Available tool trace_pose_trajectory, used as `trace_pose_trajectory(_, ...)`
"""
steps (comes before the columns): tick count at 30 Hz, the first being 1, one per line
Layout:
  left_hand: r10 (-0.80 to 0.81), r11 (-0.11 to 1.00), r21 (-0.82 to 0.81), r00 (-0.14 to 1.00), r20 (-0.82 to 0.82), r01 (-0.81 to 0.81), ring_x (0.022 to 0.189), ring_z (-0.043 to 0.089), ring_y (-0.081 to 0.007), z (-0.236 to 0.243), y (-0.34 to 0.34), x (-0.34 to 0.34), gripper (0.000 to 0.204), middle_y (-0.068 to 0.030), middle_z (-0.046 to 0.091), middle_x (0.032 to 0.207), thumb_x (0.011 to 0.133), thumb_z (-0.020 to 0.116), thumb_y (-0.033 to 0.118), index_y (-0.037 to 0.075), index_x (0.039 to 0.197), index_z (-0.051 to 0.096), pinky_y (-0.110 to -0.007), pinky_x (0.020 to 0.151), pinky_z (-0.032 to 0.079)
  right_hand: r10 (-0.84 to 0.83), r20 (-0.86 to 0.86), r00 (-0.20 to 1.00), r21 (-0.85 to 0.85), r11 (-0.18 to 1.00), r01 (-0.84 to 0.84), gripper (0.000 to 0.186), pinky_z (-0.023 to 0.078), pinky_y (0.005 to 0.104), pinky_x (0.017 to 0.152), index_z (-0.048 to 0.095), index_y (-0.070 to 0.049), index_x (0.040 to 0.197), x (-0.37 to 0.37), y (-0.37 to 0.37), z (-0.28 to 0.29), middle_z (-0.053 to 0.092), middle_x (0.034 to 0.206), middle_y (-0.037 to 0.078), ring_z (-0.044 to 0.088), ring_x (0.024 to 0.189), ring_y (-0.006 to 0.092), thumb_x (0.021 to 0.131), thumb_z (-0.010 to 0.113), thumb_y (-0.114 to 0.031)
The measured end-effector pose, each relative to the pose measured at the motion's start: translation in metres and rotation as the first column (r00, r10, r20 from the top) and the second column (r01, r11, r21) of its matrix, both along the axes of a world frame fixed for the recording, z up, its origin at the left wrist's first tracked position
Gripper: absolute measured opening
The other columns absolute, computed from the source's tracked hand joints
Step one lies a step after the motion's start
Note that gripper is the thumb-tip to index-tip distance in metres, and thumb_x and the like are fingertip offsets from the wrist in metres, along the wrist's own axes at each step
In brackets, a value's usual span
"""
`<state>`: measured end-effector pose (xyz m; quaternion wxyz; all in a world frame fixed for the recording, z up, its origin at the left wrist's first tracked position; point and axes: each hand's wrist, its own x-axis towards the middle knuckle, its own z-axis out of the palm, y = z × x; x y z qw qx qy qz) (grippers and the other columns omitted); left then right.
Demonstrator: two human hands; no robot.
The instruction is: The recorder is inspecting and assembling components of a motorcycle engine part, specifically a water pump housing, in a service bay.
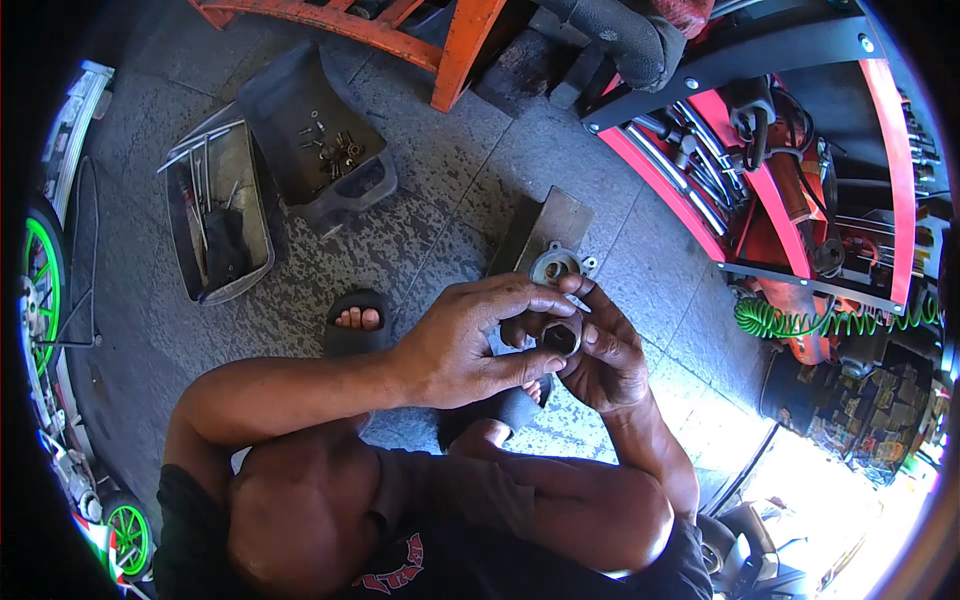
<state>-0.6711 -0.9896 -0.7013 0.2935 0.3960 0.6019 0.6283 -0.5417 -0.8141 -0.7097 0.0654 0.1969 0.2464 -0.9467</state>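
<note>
My left hand [465,340] reaches in from the left, its thumb and fingers closed on a small dark metal collar [563,338] with a round hole facing up. On its other side, my right hand [612,358] grips the same collar between thumb and fingers. Just beyond my fingertips, a grey metal flange [553,264] with a round opening and small bolt ears sits by the near end of a rectangular metal block [556,222] on the floor. My fingers partly hide the collar's far side.
At the left are a metal tray [263,262] of tools and a dark plastic bin [300,95] with loose bolts. A red and black tool rack [690,205] stands right, a green coiled hose [765,318] beneath. An orange stand [458,60] is at the far side.
</note>
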Motion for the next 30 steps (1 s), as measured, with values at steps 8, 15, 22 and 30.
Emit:
trace_pose_trajectory(8,-0.011,1.000,-0.016,0.997,0.082,0.012,0.078,0.068,-0.0180,0.0009,-0.0005,0.0026,0.036,-0.0096,0.064,0.098,0.084,0.080,0.018,0.004,0.113,0.063,-0.033,0.071,0.055,0.002,-0.035,0.999,0.028,1.000,-0.001,0.058,0.055,0.0276,0.050,0.034,-0.003,0.141,0.0013,0.0010,-0.0026,0.058,0.118,0.023,0.070,0.083,0.0265,0.093,0.067,-0.008)
trace_pose_trajectory(15,-0.021,0.999,-0.031,0.981,0.192,0.027,0.081,0.068,-0.0122,-0.0028,-0.0025,0.0048,0.032,-0.0094,0.064,0.097,0.088,0.076,0.015,0.001,0.113,0.062,-0.028,0.066,0.054,-0.015,0.001,1.000,0.130,0.991,0.015,0.060,0.057,0.0238,0.053,0.033,-0.004,0.141,0.0008,-0.0001,0.0010,0.056,0.123,0.022,0.068,0.080,0.0208,0.092,0.067,-0.004)
trace_pose_trajectory(22,-0.065,0.998,0.032,0.722,0.689,0.060,0.088,0.066,-0.0104,-0.0042,-0.0017,0.0073,0.021,-0.0062,0.066,0.094,0.094,0.069,0.008,0.000,0.112,0.063,-0.026,0.074,0.058,0.004,-0.026,1.000,0.140,0.990,-0.001,0.060,0.055,0.0216,0.052,0.034,-0.004,0.140,-0.0004,-0.0015,0.0024,0.056,0.122,0.020,0.067,0.086,0.0191,0.091,0.068,-0.004)
trace_pose_trajectory(30,-0.097,0.993,0.029,0.635,0.766,0.117,0.091,0.065,-0.0092,-0.0067,-0.0049,-0.0013,0.021,-0.0087,0.071,0.105,0.094,0.069,0.009,-0.001,0.113,0.070,-0.024,0.078,0.056,0.030,-0.004,1.000,0.074,0.997,-0.030,0.065,0.049,0.0455,0.101,0.035,-0.003,0.142,0.0021,0.0020,-0.0012,0.051,0.134,0.027,0.059,0.120,0.0370,0.087,0.071,-0.005)
